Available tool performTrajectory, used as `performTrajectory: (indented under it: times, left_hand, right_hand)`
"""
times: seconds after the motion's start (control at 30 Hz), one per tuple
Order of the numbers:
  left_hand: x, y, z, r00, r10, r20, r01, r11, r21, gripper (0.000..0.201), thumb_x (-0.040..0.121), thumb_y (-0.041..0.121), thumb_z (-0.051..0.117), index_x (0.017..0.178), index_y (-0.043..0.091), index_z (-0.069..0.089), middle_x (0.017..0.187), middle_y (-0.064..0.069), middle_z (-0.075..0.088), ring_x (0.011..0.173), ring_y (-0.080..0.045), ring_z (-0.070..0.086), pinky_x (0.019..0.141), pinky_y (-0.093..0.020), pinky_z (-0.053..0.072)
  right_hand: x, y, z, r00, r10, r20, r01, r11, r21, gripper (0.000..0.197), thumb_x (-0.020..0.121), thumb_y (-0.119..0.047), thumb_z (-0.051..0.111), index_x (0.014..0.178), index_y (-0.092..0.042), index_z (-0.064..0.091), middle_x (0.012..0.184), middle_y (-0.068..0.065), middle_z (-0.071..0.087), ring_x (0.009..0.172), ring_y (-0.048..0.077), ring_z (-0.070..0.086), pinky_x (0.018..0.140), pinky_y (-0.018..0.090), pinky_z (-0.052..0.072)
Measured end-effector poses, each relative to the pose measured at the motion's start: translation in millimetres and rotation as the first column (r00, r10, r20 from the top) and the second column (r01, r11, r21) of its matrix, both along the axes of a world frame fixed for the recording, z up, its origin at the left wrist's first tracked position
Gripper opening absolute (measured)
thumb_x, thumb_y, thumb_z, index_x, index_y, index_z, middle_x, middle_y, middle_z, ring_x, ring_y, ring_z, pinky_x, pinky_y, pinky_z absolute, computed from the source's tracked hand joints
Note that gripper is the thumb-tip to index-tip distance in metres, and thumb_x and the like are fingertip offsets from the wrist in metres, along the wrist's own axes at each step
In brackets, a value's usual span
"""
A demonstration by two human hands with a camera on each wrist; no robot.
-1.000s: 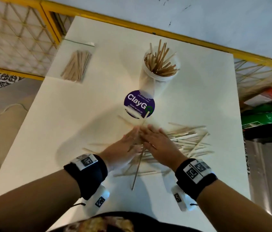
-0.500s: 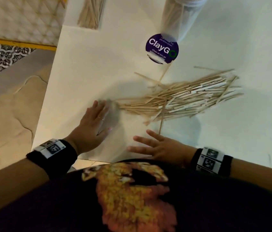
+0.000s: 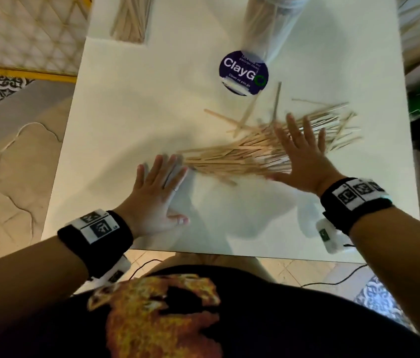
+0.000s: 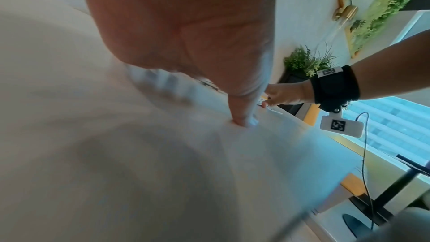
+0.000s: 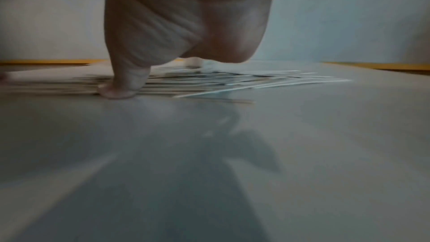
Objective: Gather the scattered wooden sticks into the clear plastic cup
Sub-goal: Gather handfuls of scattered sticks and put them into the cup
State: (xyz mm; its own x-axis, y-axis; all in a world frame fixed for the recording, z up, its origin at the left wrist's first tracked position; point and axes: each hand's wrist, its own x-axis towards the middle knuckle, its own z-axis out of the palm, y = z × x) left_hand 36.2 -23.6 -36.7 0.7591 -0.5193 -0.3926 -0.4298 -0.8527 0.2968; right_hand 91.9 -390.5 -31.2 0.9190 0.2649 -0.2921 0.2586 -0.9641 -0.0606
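Note:
A loose pile of thin wooden sticks lies fanned across the middle of the white table. My right hand presses flat on the pile's right half, fingers spread and straight. My left hand lies flat on the table at the pile's left tip, fingers straight, holding nothing. The clear plastic cup stands at the far edge of the head view, its top cut off, with sticks inside. In the right wrist view my thumb rests against the sticks.
A round purple ClayGo sticker sits in front of the cup. A second bundle of sticks lies at the far left on a lower surface. The table's near edge runs just past my wrists. Cables hang below.
My right hand has moved from the near table edge up onto the pile's right half. My left hand stays flat at the pile's left tip. A few sticks near the sticker have shifted.

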Motion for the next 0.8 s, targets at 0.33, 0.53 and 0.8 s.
performTrajectory:
  times: [0.33,0.53,0.8]
  left_hand:
    - [57.1,-100.3,-4.6,0.989,0.147,0.025,-0.144,0.984,-0.108,0.105,0.079,0.069,0.047,0.148,0.022,-0.018,0.157,-0.007,-0.024,0.142,-0.031,-0.026,0.114,-0.053,-0.015]
    - [80.2,-108.8,1.3,0.982,0.172,0.084,-0.159,0.978,-0.137,0.121,0.070,0.072,0.058,0.147,0.022,-0.019,0.157,-0.010,-0.022,0.141,-0.035,-0.026,0.112,-0.057,-0.014]
    - [126.6,-129.6,1.8,0.998,0.059,0.021,-0.057,0.995,-0.085,0.135,0.059,0.064,0.074,0.149,0.016,-0.015,0.158,-0.017,-0.001,0.145,-0.037,-0.007,0.114,-0.054,-0.007]
  right_hand:
    - [-8.3,62.8,-2.9,0.898,-0.406,-0.170,0.440,0.840,0.317,0.089,0.088,-0.056,0.052,0.153,-0.025,-0.001,0.161,0.008,-0.016,0.146,0.033,-0.020,0.118,0.054,-0.008]
    - [24.8,-21.8,25.8,0.923,-0.365,-0.119,0.384,0.866,0.320,0.126,0.055,-0.085,0.056,0.152,-0.031,-0.005,0.160,0.001,-0.020,0.144,0.033,-0.023,0.113,0.055,-0.007]
    - [67.7,-78.3,20.2,0.963,-0.005,-0.269,0.012,1.000,0.024,0.144,0.051,-0.070,0.076,0.151,-0.021,-0.016,0.161,0.003,-0.018,0.146,0.028,-0.020,0.118,0.053,-0.009]
